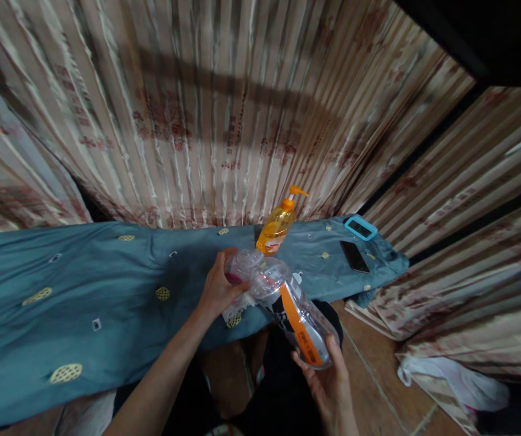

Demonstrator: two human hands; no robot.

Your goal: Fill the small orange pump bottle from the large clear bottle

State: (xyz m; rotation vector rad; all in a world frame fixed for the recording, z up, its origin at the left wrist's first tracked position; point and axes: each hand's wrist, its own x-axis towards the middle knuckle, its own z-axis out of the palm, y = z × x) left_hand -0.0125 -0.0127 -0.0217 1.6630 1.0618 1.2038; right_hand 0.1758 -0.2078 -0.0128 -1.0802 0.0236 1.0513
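My right hand (326,372) grips the base of a large clear plastic bottle (303,324) with an orange, silver and black label. The bottle tilts, its neck end pointing up and left. My left hand (221,284) is closed around a clear plastic piece (244,263) with a bit of pink on it, perhaps a small bottle or cup. That piece meets the neck end of the large bottle; whether they are joined I cannot tell. Just beyond them an orange pump bottle (275,231) stands upright on the cloth.
A teal cloth (119,272) with yellow pineapple prints covers the long narrow surface. At its right end lie a black phone (354,257) and a blue-framed digital clock (360,227). Patterned curtains (224,121) hang close behind. A white bag (455,378) lies low at right.
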